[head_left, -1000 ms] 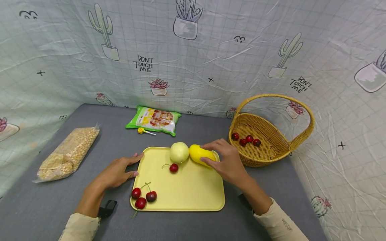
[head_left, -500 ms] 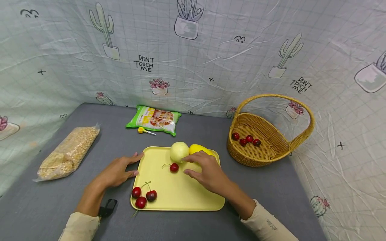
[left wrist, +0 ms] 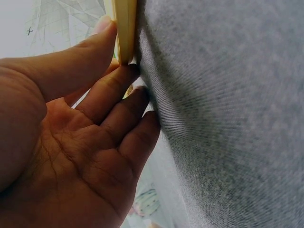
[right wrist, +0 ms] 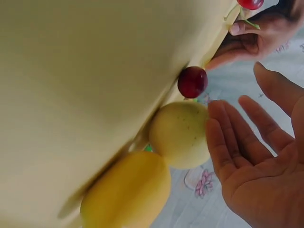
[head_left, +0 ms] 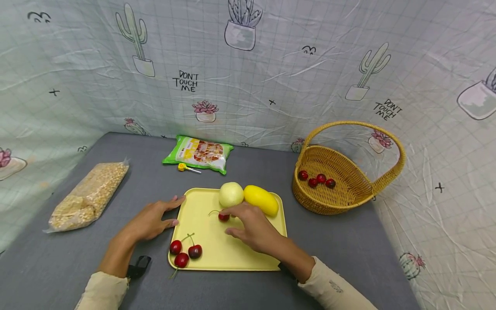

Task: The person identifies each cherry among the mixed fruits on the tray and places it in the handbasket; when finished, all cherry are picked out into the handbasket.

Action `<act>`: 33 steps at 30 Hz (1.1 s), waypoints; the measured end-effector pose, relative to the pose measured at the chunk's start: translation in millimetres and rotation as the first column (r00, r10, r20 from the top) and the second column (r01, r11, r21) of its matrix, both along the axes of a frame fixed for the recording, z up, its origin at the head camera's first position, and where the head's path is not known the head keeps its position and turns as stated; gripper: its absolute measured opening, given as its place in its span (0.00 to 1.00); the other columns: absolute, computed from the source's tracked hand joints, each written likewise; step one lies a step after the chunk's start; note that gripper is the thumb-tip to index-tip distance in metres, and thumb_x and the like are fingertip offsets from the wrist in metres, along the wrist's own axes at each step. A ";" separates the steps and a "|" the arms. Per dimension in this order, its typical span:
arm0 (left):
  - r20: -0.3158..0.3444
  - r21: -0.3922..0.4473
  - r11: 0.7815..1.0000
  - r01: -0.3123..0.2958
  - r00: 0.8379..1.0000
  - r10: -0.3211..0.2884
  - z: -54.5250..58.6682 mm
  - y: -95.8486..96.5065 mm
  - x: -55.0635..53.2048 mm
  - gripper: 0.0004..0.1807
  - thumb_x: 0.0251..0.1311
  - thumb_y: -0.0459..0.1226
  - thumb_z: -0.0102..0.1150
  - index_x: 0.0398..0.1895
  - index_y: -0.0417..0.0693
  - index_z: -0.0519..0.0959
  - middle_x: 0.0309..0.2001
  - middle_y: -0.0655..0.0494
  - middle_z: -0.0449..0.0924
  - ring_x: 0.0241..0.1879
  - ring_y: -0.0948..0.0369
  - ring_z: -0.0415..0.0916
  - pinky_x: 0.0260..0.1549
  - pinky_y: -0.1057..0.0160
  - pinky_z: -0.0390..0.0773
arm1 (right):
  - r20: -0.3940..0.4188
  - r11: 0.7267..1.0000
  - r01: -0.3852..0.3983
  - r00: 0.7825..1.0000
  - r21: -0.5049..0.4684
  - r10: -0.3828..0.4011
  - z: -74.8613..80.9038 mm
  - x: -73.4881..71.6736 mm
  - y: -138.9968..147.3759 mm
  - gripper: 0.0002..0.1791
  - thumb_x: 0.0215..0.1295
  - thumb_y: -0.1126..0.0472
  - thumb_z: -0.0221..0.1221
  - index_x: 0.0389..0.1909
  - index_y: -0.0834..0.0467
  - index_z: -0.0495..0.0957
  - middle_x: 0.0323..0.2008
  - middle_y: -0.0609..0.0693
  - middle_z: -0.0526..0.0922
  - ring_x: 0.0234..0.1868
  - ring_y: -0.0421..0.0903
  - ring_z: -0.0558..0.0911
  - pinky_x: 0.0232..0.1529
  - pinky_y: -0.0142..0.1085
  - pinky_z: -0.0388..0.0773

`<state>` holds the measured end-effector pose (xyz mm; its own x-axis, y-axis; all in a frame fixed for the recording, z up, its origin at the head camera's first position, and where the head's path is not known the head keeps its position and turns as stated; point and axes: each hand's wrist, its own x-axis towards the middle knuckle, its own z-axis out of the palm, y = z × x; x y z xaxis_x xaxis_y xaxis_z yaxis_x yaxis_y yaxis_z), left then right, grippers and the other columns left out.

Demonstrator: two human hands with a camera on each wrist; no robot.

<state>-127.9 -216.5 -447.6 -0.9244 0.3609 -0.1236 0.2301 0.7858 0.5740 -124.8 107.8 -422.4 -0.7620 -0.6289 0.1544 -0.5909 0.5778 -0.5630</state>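
My left hand rests its thumb and fingers against the left rim of the yellow tray; the left wrist view shows the thumb on the tray's edge. Over the tray, my right hand hovers beside a single stemmed cherry, index finger just above it. In the right wrist view the fingers are apart from that cherry, holding nothing. Behind the cherry sit a pale round fruit and a yellow oval fruit. Three cherries lie in the tray's near-left corner.
A wicker basket with a tall handle and several cherries inside stands at the right. At the back lie a green snack bag and a yellow lollipop. A clear bag of kernels is at the left.
My right hand has left the yellow oval fruit and moved left and toward me, to the single cherry. The left hand keeps its place on the tray.
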 end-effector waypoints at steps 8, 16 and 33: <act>0.004 0.006 1.000 -0.006 1.000 0.006 -0.2 -0.5 0.6 0.39 0.68 0.38 0.70 0.80 0.43 0.67 0.76 0.27 0.63 0.76 0.29 0.63 0.68 0.28 0.67 | -0.005 0.991 0.012 1.000 0.131 -0.011 -0.7 2.7 -8.3 0.28 0.64 0.59 0.76 0.65 0.55 0.83 0.59 0.47 0.88 0.56 0.45 0.84 0.60 0.40 0.82; 0.008 0.001 1.000 -0.005 1.000 0.005 -1.0 -0.5 0.4 0.39 0.68 0.39 0.70 0.80 0.43 0.67 0.76 0.27 0.63 0.76 0.30 0.63 0.68 0.28 0.68 | -0.059 0.984 -0.006 0.998 0.179 0.016 -2.9 4.5 -9.4 0.23 0.62 0.60 0.77 0.58 0.54 0.88 0.53 0.46 0.90 0.55 0.45 0.84 0.59 0.38 0.82; 0.010 0.009 1.000 -0.005 1.000 0.005 -2.0 -2.2 0.3 0.40 0.68 0.39 0.70 0.81 0.44 0.67 0.76 0.26 0.63 0.76 0.29 0.62 0.68 0.28 0.68 | -0.035 0.972 -0.053 0.997 0.229 0.063 -4.6 6.3 -4.1 0.11 0.58 0.57 0.80 0.38 0.49 0.88 0.36 0.43 0.83 0.39 0.37 0.75 0.39 0.27 0.74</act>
